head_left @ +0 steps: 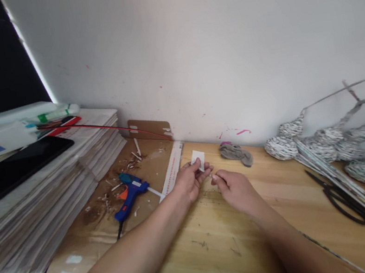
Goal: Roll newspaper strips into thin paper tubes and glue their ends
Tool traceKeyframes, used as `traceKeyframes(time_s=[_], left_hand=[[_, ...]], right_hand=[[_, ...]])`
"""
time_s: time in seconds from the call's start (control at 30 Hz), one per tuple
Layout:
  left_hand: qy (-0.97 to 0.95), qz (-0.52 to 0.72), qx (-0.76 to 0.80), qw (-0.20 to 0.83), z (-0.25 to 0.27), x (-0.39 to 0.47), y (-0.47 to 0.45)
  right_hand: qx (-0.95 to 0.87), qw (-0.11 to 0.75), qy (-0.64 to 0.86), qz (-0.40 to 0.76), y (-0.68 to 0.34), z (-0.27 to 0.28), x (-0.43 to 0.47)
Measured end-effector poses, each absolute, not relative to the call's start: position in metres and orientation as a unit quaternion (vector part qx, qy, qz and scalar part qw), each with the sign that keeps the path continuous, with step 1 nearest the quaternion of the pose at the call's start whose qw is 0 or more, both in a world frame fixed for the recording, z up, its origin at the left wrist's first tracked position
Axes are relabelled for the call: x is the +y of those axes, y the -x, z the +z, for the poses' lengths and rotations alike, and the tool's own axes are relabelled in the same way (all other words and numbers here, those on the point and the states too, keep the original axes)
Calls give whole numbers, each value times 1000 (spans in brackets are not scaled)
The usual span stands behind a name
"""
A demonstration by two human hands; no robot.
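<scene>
Near the middle of the wooden table, my left hand (pixel 190 183) is closed on a small white card (pixel 199 158), thumb on its face. Close to its right, my right hand (pixel 233 188) pinches its thumb and index finger together on something tiny and pale that I cannot make out. The fingertips of both hands nearly meet. Behind them, at the foot of the wall, lies a crumpled grey cloth (pixel 235 151). To the left, a blue glue gun (pixel 132 193) with a white glue stick in its back rests on a stained cardboard sheet (pixel 89 228).
A tall stack of newspapers (pixel 63 181) stands at left with a black phone (pixel 21 167) on top. At right are several woven paper balls (pixel 281 147) with twisted stems, long paper rolls (pixel 351 196) and black scissors (pixel 342 202). A red-and-black wire (pixel 106 127) crosses the back left.
</scene>
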State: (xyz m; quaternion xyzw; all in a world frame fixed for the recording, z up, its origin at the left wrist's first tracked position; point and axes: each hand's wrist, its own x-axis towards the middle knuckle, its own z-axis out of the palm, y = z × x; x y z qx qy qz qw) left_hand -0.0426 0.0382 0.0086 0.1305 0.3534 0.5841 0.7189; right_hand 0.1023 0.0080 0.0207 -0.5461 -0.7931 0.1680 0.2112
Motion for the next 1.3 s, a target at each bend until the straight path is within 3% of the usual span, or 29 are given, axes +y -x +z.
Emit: traceKeyframes(time_s=[0.17,0.37,0.8,1.0,1.17,1.3], left_hand=[[-137,589,354,714,9,39,42],[-134,586,357,715,8,39,43],[-134,593,354,711,11,39,44],[-136,592,350,713,11,39,44],[-146,591,339,717,9,38,44],[-150,591,334,719,7,39,44]], right_hand=[[-794,229,550,121,-103,18,9],[-796,211,539,175,-102,19,9],[-791,233,556,106,-101,21,7],[-784,227,550,176,-101,20,7],[-789,249,549,121,-100,21,5],[-789,238,547,146,-101,20,6]])
